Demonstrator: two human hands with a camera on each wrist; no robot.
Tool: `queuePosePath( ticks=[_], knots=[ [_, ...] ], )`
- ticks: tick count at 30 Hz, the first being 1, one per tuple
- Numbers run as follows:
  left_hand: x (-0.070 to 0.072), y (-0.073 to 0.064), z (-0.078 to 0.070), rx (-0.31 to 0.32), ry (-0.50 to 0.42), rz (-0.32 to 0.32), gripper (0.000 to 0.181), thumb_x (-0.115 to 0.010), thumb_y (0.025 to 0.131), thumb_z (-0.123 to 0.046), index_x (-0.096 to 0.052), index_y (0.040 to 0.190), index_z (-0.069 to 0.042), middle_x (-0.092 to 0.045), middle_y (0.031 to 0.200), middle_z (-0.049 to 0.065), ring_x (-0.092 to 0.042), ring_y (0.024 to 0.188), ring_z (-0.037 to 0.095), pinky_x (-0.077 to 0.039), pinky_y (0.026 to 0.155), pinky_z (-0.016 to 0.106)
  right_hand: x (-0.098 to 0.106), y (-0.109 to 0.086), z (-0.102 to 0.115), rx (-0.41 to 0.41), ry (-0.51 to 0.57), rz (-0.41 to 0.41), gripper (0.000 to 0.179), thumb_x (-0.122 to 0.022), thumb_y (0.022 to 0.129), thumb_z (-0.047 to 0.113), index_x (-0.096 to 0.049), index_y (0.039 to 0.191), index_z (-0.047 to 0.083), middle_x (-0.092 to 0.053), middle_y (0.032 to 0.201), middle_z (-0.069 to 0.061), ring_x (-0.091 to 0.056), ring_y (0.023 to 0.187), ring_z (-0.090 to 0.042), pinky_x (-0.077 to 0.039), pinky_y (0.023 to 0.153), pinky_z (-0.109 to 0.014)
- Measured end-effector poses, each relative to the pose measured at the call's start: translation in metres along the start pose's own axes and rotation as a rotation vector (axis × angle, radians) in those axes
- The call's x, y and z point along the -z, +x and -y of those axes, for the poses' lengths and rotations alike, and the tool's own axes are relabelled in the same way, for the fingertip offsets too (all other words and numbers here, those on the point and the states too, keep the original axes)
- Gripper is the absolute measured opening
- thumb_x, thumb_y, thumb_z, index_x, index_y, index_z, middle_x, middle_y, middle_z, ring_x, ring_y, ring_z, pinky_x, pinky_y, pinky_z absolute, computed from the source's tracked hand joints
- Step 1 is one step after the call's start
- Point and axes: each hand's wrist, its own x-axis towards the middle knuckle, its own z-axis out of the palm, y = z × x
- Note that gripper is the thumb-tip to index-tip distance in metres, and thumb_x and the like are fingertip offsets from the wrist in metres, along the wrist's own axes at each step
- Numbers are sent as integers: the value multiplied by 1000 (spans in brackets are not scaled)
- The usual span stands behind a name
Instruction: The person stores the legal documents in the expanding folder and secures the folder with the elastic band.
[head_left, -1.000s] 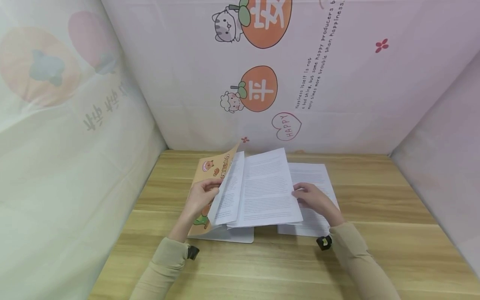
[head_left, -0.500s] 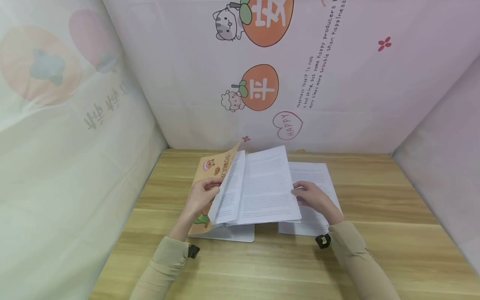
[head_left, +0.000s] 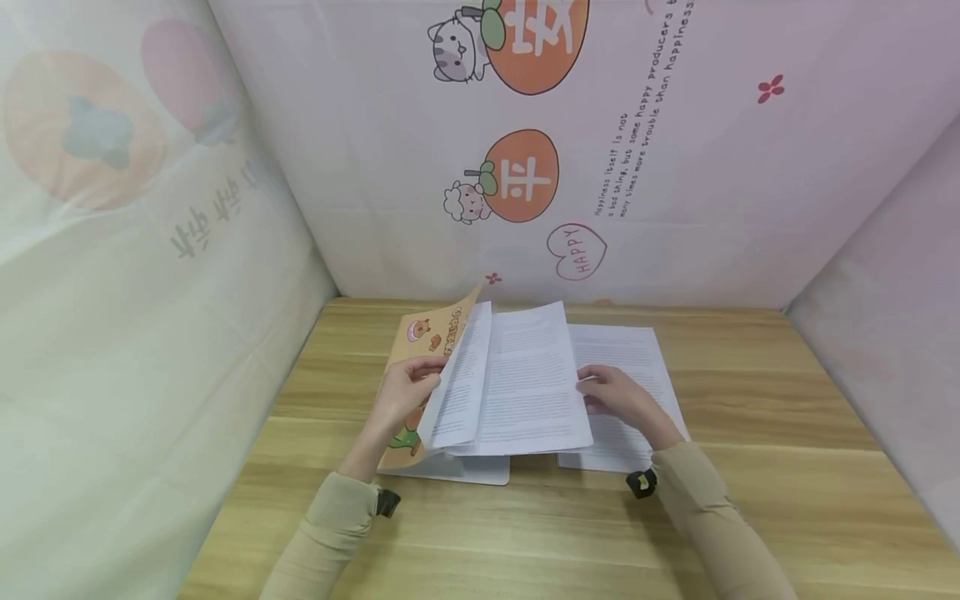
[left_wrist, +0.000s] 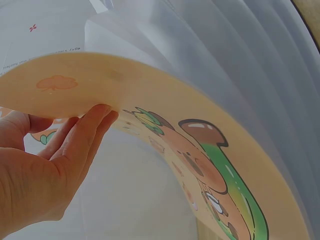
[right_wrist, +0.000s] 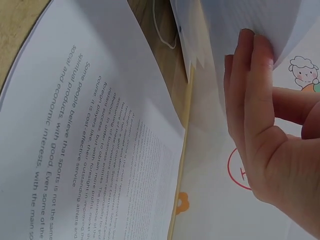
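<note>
Fingers of the left hand (head_left: 405, 392) pinched one smooth, bent orange cover (head_left: 422, 343) with cartoon prints, while those of the right hand (head_left: 618, 396) pinched the thin edge of white printed paper (head_left: 528, 383), raised beside it. Below, farther right, one flat printed sheet (head_left: 628, 354) lay on one wood-grained table (head_left: 495, 533).

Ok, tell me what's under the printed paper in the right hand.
A second printed sheet on the table lies partly beneath the paper; the folder's pale lower edge peeks out nearer the person. Whatever its middle covers is hidden.
</note>
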Motion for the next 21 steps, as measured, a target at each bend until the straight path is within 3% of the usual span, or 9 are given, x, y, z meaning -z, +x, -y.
queuePosePath(
  ticks=[21],
  knots=[
    [0, 0, 1, -8, -22, 5, 37, -55, 86, -2, -69, 121, -3, -71, 119, 18, -68, 104, 23, -55, 80, 23, -12, 5, 4, 31, 41, 21, 45, -50, 99, 16, -45, 138, -7, -64, 120, -26, -69, 96, -17, -59, 83, -31]
  ],
)
